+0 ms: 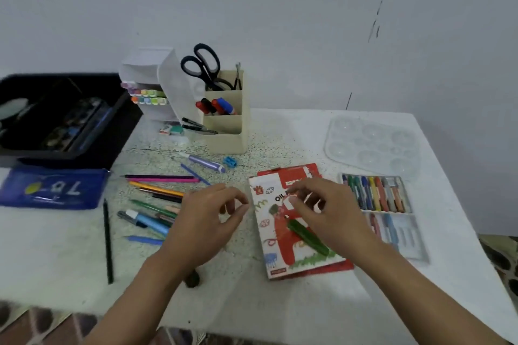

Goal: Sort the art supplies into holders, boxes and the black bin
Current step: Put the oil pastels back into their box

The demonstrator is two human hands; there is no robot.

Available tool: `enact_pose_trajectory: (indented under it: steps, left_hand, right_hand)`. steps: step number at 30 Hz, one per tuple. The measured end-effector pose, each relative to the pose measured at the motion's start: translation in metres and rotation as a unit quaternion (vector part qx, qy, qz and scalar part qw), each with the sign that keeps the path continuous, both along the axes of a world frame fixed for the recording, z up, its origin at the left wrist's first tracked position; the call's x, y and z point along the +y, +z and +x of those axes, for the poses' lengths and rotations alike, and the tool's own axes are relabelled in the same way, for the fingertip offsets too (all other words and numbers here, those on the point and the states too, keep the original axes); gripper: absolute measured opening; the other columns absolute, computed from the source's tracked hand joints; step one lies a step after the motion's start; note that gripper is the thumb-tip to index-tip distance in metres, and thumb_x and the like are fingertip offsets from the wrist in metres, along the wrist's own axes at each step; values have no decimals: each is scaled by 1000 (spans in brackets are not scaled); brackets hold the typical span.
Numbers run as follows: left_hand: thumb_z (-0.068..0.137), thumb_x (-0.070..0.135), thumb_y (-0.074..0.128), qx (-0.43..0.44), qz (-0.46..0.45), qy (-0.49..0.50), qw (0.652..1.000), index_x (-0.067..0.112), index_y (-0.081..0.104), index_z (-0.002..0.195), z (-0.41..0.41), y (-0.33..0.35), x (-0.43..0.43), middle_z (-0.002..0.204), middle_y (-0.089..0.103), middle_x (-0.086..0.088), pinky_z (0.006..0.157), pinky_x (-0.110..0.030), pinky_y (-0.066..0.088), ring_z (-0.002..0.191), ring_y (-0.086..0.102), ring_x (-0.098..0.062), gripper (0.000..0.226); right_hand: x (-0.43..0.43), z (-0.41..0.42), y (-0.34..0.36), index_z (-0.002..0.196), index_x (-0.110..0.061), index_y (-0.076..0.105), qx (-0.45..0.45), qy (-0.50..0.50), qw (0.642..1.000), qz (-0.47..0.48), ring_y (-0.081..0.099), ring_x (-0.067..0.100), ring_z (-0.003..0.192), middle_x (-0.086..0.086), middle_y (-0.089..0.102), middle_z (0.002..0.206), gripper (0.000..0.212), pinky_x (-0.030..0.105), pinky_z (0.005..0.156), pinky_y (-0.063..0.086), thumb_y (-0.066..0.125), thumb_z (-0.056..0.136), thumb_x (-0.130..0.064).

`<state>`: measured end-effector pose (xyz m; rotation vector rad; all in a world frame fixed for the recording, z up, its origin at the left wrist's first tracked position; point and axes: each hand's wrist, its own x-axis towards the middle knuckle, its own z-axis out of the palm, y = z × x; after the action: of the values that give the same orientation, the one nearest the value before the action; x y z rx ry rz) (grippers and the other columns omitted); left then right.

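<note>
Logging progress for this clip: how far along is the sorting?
Done: scissors and markers stand in the beige holder; a paint set lies in the black bin. In hand: green pastel beside the right hand. Left: pencils and pens, sharpener loose on the table.

Body in view: two hands and two forearms. The rest of the person is out of frame.

Left hand (pixel 207 221): bare from fingertips to wrist. Knuckle ridges are faintly marked on its back.

Right hand (pixel 333 213): bare likewise. A nail shows at one fingertip, its outline blurred.

Left forearm (pixel 134 297): bare from the wrist down to the lower frame edge. It is slender and widens gradually toward the elbow.

Right forearm (pixel 420 288): same build, bare along its whole visible length.

Both wrists are bare. Finer detail of nails and skin creases is too blurred to record.
</note>
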<state>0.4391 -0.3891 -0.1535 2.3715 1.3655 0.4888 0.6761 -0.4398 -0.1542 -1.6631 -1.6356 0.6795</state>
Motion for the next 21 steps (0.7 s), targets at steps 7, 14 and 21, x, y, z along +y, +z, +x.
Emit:
enact_pose_trajectory:
  steps: [7,14,21]
  left_hand:
    - [87,37,75,4,3,22,1000,37,67,87,-128,-7,36,78,58,20,67,-36,52,74,58,-1,8]
    - [88,68,45,94,-13,-80,992,41,70,115,-187,-37,53,109,57,19,80,-38,33,103,51,-4,45]
    - [91,64,45,60,-25,-135,989,39,59,119,-195,-56,65,117,51,21,86,-32,20,111,46,-4,40]
  right_hand:
    - [41,-104,-7,99,-25,75,-58,92,994,11,60,5,78,-14,67,85,9,14,68,47,70,91,-22]
    - [67,-188,-24,116,-25,71,-191,145,970,-41,55,10,89,-9,60,99,30,27,74,44,67,92,-43]
    - [71,-215,-33,118,-22,67,-225,82,969,-62,60,17,95,-8,54,111,27,35,78,52,68,92,-26]
